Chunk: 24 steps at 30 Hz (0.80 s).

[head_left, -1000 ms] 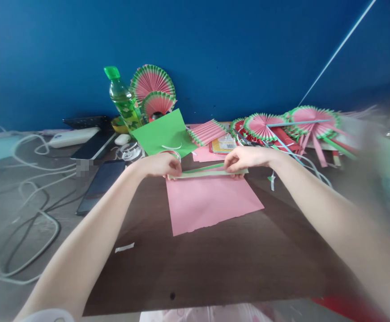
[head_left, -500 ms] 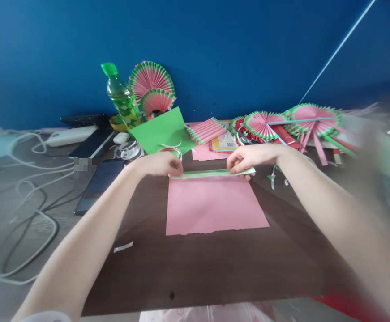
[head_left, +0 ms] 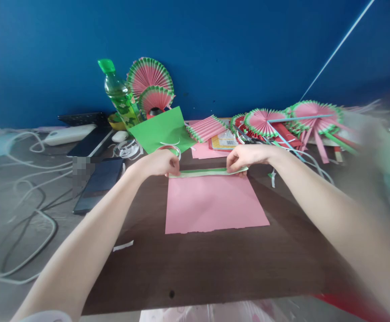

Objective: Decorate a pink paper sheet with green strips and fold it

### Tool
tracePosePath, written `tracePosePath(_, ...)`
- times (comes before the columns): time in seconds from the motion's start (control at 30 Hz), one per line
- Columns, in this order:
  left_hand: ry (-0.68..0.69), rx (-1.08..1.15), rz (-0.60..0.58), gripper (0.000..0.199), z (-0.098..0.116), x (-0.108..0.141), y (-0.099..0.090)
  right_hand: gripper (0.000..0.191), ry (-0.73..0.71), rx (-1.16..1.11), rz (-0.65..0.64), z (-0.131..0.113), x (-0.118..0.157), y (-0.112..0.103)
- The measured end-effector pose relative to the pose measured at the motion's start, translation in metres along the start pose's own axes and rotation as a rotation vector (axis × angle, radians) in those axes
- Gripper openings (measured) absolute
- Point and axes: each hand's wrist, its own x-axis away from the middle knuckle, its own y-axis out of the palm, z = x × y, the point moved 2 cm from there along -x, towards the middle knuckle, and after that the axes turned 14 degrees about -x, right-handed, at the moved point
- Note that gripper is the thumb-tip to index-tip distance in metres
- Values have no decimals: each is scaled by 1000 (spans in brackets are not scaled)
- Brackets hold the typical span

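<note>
A sheet of pink paper (head_left: 215,203) lies flat on the dark table, its near edge slightly ragged. Along its far edge runs a narrow green and pale paper strip (head_left: 203,172). My left hand (head_left: 165,163) pinches the strip's left end between thumb and fingers, by the sheet's far left corner. Near the strip's right end, my right hand (head_left: 243,157) pinches it the same way, and a short pale tip sticks out past the fingers. Behind my left hand sits a roll of tape (head_left: 176,149), partly hidden by it.
A green sheet (head_left: 163,129) and a pleated pink paper (head_left: 207,129) lie behind. Pleated fans (head_left: 150,76) stand by a green bottle (head_left: 117,91); more fans (head_left: 265,121) are at right. Left are a phone (head_left: 102,185), cables (head_left: 52,223) and a paper scrap (head_left: 123,246).
The strip's right end has shifted slightly left and now lies closer to the pink sheet's far edge. Both hands keep their pinch, with the left moved a little left.
</note>
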Motion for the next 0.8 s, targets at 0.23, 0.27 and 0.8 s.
tracePosePath(0.23, -88, -55, 16, 21, 3, 2, 0, 16, -5, 51, 23, -2, 1, 1)
tracePosePath(0.27, -94, -57, 16, 21, 4, 2, 0, 16, -7, 52, 24, -2, 2, 1)
tracePosePath(0.8, -85, -48, 27, 20, 2, 1, -1, 18, -7, 123, 9, -3, 4, 0)
